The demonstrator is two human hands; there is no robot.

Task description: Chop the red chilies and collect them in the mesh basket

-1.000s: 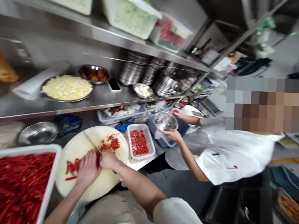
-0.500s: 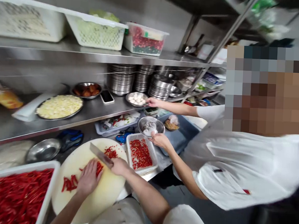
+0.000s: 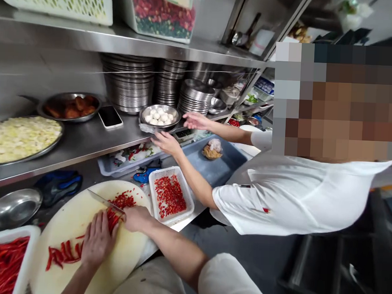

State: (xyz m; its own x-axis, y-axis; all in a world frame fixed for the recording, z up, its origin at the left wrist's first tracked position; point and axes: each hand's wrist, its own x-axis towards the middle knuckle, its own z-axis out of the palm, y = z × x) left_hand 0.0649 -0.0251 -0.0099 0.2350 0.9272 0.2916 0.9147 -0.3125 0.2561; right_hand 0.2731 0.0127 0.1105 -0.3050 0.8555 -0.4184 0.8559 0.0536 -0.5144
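Note:
My right hand [image 3: 137, 219] is wrapped round the handle of a kitchen knife [image 3: 98, 197], its blade over the cut chilies. Beside it, my left hand [image 3: 97, 238] lies across a bunch of red chili peppers [image 3: 112, 220], holding them against the round white cutting board [image 3: 89, 276]. Chopped chili [image 3: 124, 199] is heaped beyond the blade, and whole red chilies [image 3: 64, 253] lie left of my left hand. A white basket of chopped chili [image 3: 171, 197] stands right of the board. At the lower left is a white tub of whole red chilies [image 3: 4, 264].
A co-worker [image 3: 298, 195] stands at the right, both hands near a metal bowl of white balls [image 3: 160, 116] on the shelf. A phone [image 3: 110, 117], stacked metal pans [image 3: 129, 83] and a blue-grey tub [image 3: 228, 159] are nearby. An empty metal bowl [image 3: 13, 208] sits left.
The co-worker's small bowl has left their hand, and both their hands are now beside the bowl of white balls. My knife blade is lower, flatter against the chilies. The view has shifted right.

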